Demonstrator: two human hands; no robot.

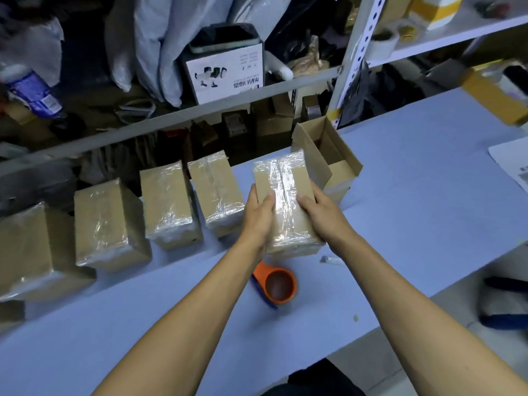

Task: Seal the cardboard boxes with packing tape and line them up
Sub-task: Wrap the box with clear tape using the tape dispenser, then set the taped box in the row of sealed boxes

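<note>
1. The taped box (287,204) stands on the pale blue bench (414,195), near its middle, its top flaps closed under glossy clear tape running lengthwise; its contents cannot be seen.
2. The left hand (258,215) clasps the box's left side, thumb laid over the taped top, fingers wrapped down the side.
3. The right hand (321,212) grips the right side the same way, thumb on top; both forearms reach forward from the lower edge.
4. Left of it, four sealed boxes (168,204) stand in a row along the bench's far edge, all wrapped in tape.
5. Just behind and to the right, an open box (328,155) stands with flaps up; its inside looks bare cardboard.
6. An orange tape dispenser (275,284) lies on the bench near the held box, between the forearms.
</note>
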